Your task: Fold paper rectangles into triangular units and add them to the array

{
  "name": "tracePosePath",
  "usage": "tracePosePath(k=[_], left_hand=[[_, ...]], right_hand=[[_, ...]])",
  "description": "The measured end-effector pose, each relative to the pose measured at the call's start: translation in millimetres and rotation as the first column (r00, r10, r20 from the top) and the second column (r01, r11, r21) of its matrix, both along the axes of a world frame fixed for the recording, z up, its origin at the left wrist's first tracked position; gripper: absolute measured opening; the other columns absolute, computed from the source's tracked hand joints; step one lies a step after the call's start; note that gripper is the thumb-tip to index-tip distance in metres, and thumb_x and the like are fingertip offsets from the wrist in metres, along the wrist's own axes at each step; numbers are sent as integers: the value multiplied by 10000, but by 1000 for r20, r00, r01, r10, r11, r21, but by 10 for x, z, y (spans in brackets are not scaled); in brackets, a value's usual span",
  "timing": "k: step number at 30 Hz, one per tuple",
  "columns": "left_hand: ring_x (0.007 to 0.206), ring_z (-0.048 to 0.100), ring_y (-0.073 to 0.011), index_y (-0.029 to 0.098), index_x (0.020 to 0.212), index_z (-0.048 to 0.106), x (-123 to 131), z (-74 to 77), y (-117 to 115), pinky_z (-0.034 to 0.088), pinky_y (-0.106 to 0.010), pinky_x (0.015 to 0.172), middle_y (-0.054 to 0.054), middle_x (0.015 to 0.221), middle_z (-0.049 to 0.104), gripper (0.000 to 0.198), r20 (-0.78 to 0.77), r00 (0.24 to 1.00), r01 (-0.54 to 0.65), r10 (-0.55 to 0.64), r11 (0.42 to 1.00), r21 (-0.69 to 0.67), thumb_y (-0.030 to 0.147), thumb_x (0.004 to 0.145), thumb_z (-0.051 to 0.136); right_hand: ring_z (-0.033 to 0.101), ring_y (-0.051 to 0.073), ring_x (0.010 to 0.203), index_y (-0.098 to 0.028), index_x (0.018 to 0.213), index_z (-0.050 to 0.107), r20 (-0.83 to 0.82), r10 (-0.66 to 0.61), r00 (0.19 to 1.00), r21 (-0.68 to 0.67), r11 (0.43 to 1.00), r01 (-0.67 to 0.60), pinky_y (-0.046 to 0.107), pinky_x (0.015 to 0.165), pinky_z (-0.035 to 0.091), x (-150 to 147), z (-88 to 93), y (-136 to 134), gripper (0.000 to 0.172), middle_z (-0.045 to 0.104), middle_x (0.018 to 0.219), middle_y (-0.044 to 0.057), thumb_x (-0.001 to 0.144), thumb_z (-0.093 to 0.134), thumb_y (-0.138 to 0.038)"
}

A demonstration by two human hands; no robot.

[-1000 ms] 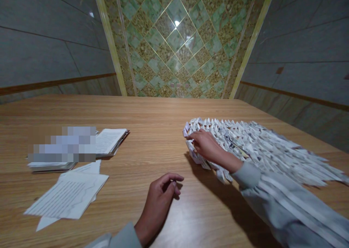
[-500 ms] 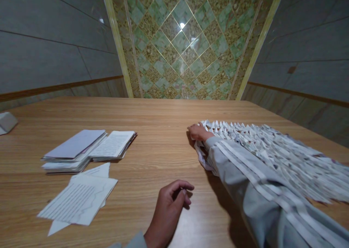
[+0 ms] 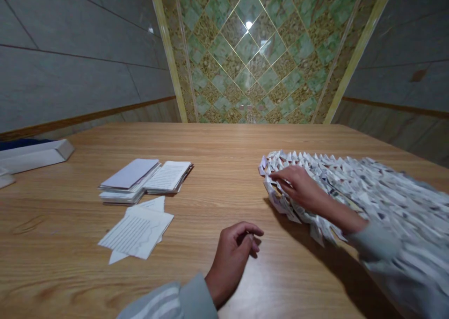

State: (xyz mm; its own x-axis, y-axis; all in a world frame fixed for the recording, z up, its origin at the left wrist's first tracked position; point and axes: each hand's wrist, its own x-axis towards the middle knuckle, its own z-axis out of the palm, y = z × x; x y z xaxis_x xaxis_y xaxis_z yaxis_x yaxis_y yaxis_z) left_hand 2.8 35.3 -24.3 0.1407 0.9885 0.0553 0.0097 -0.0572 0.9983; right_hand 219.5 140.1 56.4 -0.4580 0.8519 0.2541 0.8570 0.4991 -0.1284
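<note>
Paper folded into close rows of little points makes up the broad white piece (image 3: 396, 188) on the right of the wooden surface (image 3: 217, 169), as the head view shows it. From where I stand, the right hand (image 3: 303, 188) reaches over its left end, fingers bent down toward the rim, the wrist raised, perhaps so the points don't get crushed. Whether that grip pinches a fold or merely touches one I can't tell; the hand itself screens the contact. The left hand (image 3: 235, 258) hangs nearby, clear of the piece, its grip loosely curled and slack with nothing visible in it; close to the edge like that, it seems placed to steady things.

Well apart on the left, loose printed sheets (image 3: 136, 232) overlap at an angle. Just beyond them are a plain-topped stack (image 3: 130, 174) and a printed stack (image 3: 170, 175), side by side, likely kept there out of the right arm's way. A white box (image 3: 38, 155) is cut off by the left border.
</note>
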Motion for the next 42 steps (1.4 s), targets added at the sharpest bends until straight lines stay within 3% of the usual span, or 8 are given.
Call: tracePosePath(k=[5,7,12,14,18,21,31,42], left_hand=[[920,730,-227,192,914,802,-63,252,-11,570,-302,825,-88,976,789,223,-150,988,43,-20,987,153,165,836,595],[1077,713,-209,230,1020,792,-222,439,120,545,-283,947,-57,1127,782,261,-510,855,95,98,936,340,185,903,563],[1333,549,-267,178,1192,709,-1149,890,768,397,-385,1153,-106,1389,644,281,-722,588,-92,364,917,387,160,925,624],[1243,595,-290,168,1266,638,-1611,990,972,491,-477,1049,-126,1380,611,309,-797,422,-212,432,902,377,238,964,636],[1069,665,-256,170,1285,599,-2305,1005,1067,579,-463,887,-104,1285,632,344,-911,148,-392,385,868,304,323,979,640],[1070,665,-261,168,1279,604,-2544,936,997,579,-462,888,-99,1282,633,342,-951,56,-424,305,869,254,327,979,641],[1077,662,-282,163,1254,623,-2842,878,963,576,-458,893,-81,1273,639,332,-946,10,-481,325,830,280,341,974,645],[1072,665,-265,169,1270,610,-3056,744,1004,578,-456,886,-94,1273,638,339,-876,89,-470,475,795,383,329,973,649]], right_hand=[[670,250,832,-279,1020,736,-401,164,901,-76,974,-211,372,738,495,27,-422,-1095,220,741,874,83,982,521,-248],[661,247,819,-285,991,717,-458,164,874,-143,956,-255,365,699,503,-15,-581,-1310,211,725,867,83,998,508,-260],[663,245,805,-273,979,715,-521,143,841,-157,953,-259,373,703,515,-72,-766,-1344,259,717,857,88,1011,460,-242],[661,239,795,-268,952,713,-518,151,842,-161,950,-269,363,694,508,-74,-779,-1308,263,713,843,83,1012,458,-242],[653,233,801,-233,961,716,-504,149,851,-163,951,-263,353,705,485,-82,-768,-1291,273,708,843,80,1011,448,-213],[648,232,813,-207,954,717,-487,134,863,-189,948,-254,349,720,470,-90,-757,-1299,287,705,846,80,1012,436,-191],[648,225,849,-204,977,706,-490,120,863,-251,929,-272,346,755,481,-59,-862,-1290,293,704,891,75,1023,417,-199],[647,222,896,-216,1009,699,-531,110,840,-230,936,-268,362,807,502,-32,-934,-1290,269,703,946,70,1009,433,-182]])
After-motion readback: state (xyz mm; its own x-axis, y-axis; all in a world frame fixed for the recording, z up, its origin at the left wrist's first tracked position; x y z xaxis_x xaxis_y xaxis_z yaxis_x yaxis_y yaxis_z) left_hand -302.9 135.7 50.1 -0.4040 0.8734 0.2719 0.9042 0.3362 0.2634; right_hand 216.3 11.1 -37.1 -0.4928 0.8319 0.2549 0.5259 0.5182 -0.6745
